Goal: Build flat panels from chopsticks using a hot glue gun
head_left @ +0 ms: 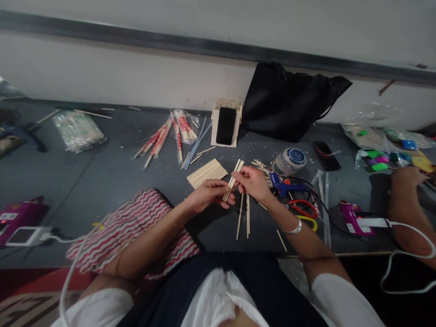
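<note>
Between my two hands, above the dark table, is a small bundle of pale wooden sticks [233,180], held at a slant. My left hand [213,194] pinches its lower end, and my right hand [252,181] grips it nearer the top. Just left of the bundle lies a flat panel of sticks [207,173] set side by side. A few longer loose sticks [248,218] lie on the table below my right hand. Short cut pieces [260,165] are heaped behind that hand, and a blue glue gun [285,185] rests to its right.
Wrapped chopsticks [159,141], a phone [226,126] leaning on a wooden stand, a black bag [289,102] and a jar [289,161] stand toward the wall. Red-handled scissors [303,208] lie right, a striped cloth [132,231] left. Another person's arm [410,209] reaches in at far right.
</note>
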A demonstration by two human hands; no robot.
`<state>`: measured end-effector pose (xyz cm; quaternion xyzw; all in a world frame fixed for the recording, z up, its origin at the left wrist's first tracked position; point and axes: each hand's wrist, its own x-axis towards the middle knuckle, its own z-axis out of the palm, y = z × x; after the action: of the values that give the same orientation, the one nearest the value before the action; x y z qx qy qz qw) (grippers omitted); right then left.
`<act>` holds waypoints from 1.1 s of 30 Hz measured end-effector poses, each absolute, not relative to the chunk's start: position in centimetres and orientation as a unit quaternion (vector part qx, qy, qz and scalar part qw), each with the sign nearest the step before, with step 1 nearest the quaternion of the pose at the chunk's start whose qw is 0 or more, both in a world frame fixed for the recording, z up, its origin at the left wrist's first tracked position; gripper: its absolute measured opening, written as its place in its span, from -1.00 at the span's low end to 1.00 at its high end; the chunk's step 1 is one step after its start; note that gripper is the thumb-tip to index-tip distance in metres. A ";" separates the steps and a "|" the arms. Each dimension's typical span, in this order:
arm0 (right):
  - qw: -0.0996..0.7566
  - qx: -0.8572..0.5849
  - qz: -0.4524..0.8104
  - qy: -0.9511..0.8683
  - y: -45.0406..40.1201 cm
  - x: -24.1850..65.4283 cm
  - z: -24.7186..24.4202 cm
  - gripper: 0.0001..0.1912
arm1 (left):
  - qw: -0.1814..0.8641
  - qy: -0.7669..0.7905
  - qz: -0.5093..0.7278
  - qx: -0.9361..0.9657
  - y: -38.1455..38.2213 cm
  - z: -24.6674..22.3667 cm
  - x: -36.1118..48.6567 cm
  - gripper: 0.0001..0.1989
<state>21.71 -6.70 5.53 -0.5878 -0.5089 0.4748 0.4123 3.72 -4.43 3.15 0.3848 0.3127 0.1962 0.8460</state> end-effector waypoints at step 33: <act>0.183 -0.714 0.232 -0.634 -6.1 28.5 7.4 -0.69 | 0.763 0.372 0.299 0.436 -3.3 2.4 3.7 -0.60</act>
<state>28.49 -6.11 7.44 -0.7143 -0.6343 0.2319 0.1834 3.70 -3.33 2.40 0.4360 0.3718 0.2994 0.7629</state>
